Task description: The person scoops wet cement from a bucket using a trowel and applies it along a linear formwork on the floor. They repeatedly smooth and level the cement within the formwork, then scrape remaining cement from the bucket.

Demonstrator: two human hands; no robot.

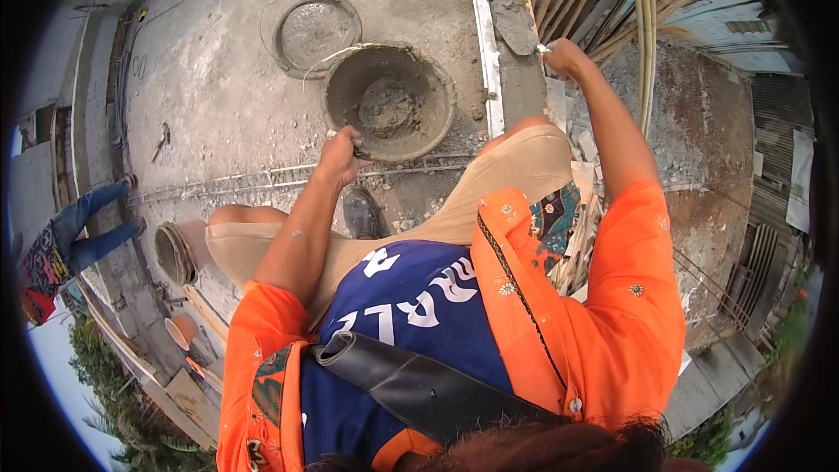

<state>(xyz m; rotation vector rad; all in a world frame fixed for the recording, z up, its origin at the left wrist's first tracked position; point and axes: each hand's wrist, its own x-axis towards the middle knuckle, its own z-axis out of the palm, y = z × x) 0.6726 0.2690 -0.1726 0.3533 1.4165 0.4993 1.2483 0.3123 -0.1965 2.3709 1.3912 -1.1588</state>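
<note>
My left hand is closed on the near left rim of a large grey bucket. A lump of wet mortar lies at the bottom of that bucket. Off to the right, my right hand grips the handle of a trowel. Its grey blade points left and lies over the mortar-coated top of a low wall; whether it touches the surface I cannot tell. A long white-edged strip runs along the wall's left side, between bucket and trowel.
Behind the large bucket stands another bucket with grey contents. A hammer lies on the dusty floor at left. Bamboo poles rise beyond my right hand. Another person is at the far left, near a mortar-stained bucket.
</note>
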